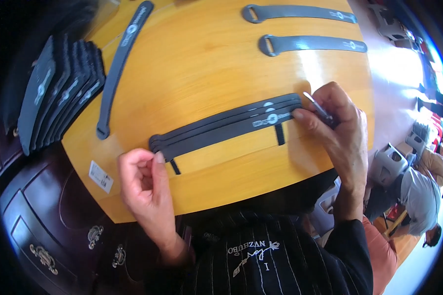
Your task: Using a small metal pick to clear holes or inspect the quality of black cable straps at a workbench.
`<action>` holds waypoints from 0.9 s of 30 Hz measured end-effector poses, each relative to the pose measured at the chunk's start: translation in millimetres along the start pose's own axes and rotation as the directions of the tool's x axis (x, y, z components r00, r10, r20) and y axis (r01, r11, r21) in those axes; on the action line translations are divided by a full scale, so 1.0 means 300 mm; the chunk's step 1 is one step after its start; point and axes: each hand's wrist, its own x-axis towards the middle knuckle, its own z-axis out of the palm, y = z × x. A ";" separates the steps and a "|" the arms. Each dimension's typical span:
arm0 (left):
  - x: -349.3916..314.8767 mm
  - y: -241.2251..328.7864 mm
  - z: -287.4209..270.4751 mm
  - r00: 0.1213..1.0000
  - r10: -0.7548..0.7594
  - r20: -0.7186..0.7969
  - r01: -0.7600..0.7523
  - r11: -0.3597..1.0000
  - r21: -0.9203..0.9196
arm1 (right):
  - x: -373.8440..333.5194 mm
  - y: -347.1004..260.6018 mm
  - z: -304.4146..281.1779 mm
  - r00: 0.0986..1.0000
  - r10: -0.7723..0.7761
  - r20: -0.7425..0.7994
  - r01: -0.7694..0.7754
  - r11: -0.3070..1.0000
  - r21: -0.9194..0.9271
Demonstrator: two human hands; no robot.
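Observation:
In front of me on the table lies a stack of dark grey straps (216, 135), laid lengthwise with their looped ends on the left. My left hand (147, 184) pinches the stack's left end between thumb and fingertips. At the other end, the thumb of my right hand (337, 120) touches the straps. That hand is closed round a small pointed metal tool (316, 104), silver at the tip and dark lower down; its exact kind is partly hidden by the fingers. Two narrow black strips stick out from under the stack, a right strip (279, 134) and a left strip (175, 166).
One single strap (118, 73) lies slanted at the left, and two more, an upper strap (300, 12) and a lower strap (315, 44), at the far right. Several dark padded pieces (61, 93) hang over the table's left edge. A white label (101, 176) sits near the corner.

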 end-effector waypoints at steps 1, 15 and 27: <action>0.002 0.006 0.001 1.000 -0.004 0.017 0.004 1.000 0.017 | -0.001 0.001 0.003 0.998 -0.046 -0.033 0.046 0.999 -0.011; 0.014 0.075 -0.044 0.953 -0.283 0.111 0.290 0.955 -0.062 | 0.035 0.030 -0.016 0.988 0.037 0.149 -0.065 0.981 0.184; -0.025 0.044 0.047 0.751 0.441 0.492 -0.657 0.577 0.485 | 0.008 -0.102 0.069 0.960 -0.261 0.103 0.275 0.947 -0.164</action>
